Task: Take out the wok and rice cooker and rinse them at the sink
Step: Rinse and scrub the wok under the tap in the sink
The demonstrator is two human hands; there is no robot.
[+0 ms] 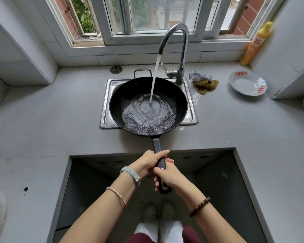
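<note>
wok (130,95) over sink (104,109), left hand (150,162), right hand (170,176) gripping handle

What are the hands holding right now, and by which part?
Both hands grip the black round metal wok by its long black handle: the left hand nearer the pan, the right hand near the handle's end.

Black wok (128,95) sits over steel sink (106,109), long handle (156,144) pointing toward person. Left hand (147,163) grips handle nearer pan; right hand (169,176) grips just behind it. Faucet (180,37) running; stream (154,79) lands in wok, water pooling inside. On tabletop (51,111) right of sink: steel scrubber (198,75), olive cloth (205,86), white plate (244,85), yellow bottle (254,44).
</note>
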